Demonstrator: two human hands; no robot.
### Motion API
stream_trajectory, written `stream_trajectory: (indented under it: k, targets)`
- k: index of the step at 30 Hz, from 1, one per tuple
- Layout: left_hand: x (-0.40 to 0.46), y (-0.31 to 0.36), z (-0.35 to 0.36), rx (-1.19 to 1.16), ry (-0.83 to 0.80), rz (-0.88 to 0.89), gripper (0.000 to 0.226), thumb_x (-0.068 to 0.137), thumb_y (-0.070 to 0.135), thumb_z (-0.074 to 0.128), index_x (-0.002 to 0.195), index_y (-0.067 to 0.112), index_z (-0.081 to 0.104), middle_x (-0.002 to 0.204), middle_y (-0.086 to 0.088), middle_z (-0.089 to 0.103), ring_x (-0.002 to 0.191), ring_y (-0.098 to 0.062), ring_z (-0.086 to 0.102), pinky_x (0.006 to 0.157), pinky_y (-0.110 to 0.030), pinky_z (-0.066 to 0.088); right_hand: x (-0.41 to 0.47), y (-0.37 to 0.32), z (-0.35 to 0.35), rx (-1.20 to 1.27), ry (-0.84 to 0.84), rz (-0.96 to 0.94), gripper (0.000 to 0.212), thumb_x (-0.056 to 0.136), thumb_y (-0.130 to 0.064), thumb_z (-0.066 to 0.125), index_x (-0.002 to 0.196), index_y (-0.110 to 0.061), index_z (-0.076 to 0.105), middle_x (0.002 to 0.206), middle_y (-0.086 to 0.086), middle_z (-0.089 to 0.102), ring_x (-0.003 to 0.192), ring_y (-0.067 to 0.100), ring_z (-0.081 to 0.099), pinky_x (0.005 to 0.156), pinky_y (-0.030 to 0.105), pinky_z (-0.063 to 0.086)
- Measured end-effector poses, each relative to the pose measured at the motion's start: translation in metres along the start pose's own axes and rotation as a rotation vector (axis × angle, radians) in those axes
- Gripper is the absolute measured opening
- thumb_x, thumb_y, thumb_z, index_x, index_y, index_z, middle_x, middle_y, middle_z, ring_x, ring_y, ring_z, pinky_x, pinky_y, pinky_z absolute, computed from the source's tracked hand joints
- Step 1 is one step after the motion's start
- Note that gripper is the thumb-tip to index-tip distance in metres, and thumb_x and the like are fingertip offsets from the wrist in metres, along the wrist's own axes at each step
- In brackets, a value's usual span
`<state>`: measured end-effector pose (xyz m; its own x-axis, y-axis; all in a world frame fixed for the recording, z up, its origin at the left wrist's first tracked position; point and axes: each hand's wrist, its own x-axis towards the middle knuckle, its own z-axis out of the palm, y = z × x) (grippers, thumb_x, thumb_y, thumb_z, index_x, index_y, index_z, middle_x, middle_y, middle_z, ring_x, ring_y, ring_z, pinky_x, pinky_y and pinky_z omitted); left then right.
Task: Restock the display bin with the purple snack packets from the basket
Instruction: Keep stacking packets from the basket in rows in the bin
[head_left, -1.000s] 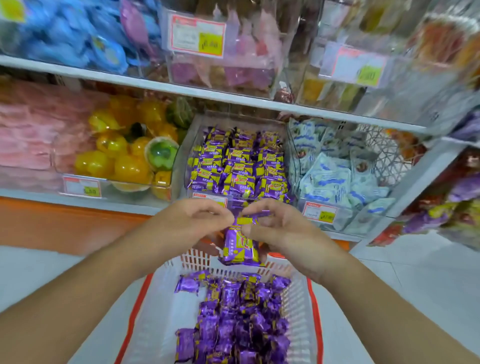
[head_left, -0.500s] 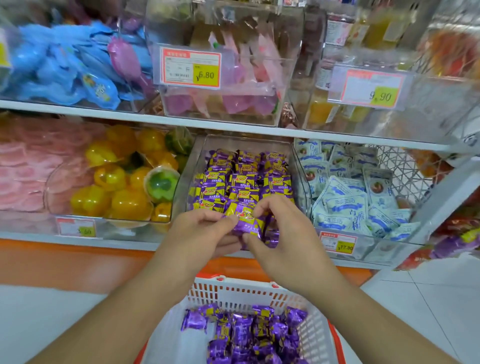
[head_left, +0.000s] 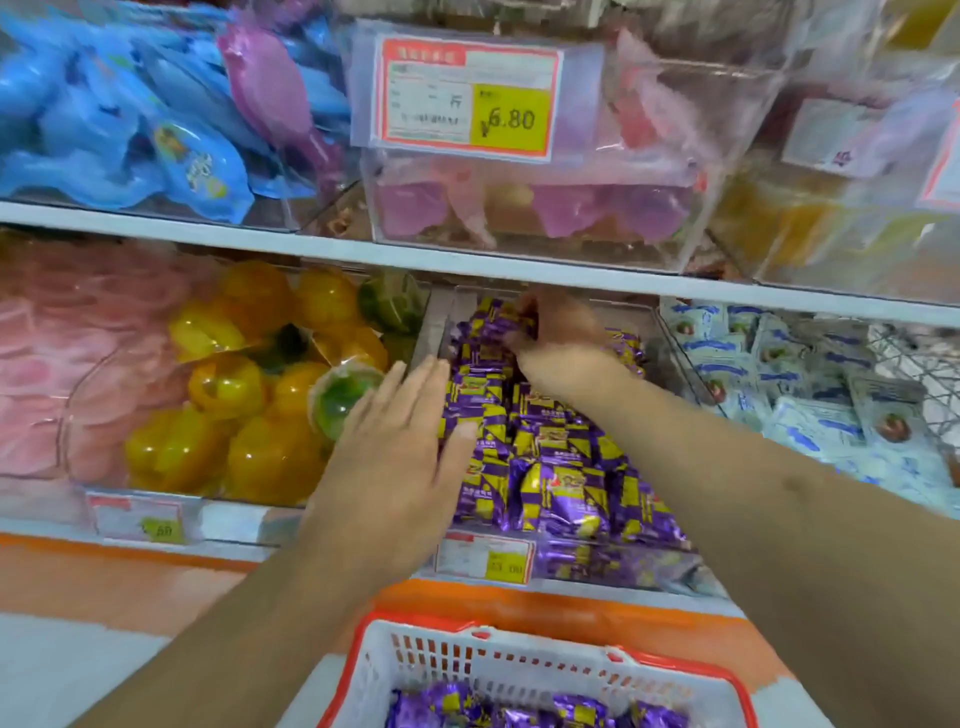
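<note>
The clear display bin (head_left: 670, 343) on the lower shelf holds rows of purple and yellow snack packets (head_left: 561, 483). My right hand (head_left: 558, 338) reaches to the back of the bin, under the upper shelf, and its fingers pinch a purple packet (head_left: 501, 325) there. My left hand (head_left: 395, 462) hovers flat with straight fingers over the bin's left side and holds nothing. Below, the white basket with a red rim (head_left: 519, 665) holds more purple packets (head_left: 519, 712).
A bin of yellow and green jelly cups (head_left: 234, 415) stands to the left, and a bin of white and blue packets (head_left: 810, 410) to the right. The upper shelf edge (head_left: 467, 265) hangs low over the bin. Price tags hang on the bin fronts.
Both hands held one purple packet in front of the bin. My right hand has carried it to the back of the bin, and my left hand has let go and opened flat.
</note>
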<state>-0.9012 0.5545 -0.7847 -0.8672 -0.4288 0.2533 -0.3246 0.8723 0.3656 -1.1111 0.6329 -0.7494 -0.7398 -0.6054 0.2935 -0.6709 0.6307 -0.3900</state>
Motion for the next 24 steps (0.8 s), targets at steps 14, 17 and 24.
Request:
stream_trajectory:
  k: [14,17,24]
  targets:
    - [-0.003,0.003,0.006,0.002,0.039,0.006,0.071,0.101,0.062,0.01,0.164,0.03,0.009,0.17,0.016,0.008,0.156,-0.005,-0.006,0.127,-0.031,-0.001,0.0,-0.003,0.011,-0.117,0.04,-0.207,0.035,0.1,-0.027,0.052,0.13,-0.024,0.07,0.134,-0.001,0.065,0.127,0.025,0.055,0.098,0.034,0.052]
    - [-0.003,0.003,0.006,0.015,0.041,0.002,0.071,0.101,0.062,0.009,0.164,0.031,0.007,0.171,0.016,0.007,0.156,-0.005,-0.007,0.126,-0.029,-0.003,-0.001,0.001,0.013,-0.175,0.013,-0.219,0.036,0.101,-0.031,0.05,0.131,-0.022,0.067,0.137,-0.003,0.061,0.132,0.026,0.049,0.102,0.033,0.047]
    - [-0.005,0.005,-0.003,-0.046,0.013,-0.02,0.067,0.105,0.061,0.015,0.164,0.033,0.002,0.17,0.019,0.0,0.154,-0.001,-0.014,0.124,-0.029,-0.004,-0.014,0.006,0.005,-0.201,-0.011,-0.231,0.051,0.098,-0.037,0.049,0.149,-0.031,0.05,0.151,-0.005,0.052,0.141,0.025,0.039,0.114,0.046,0.04]
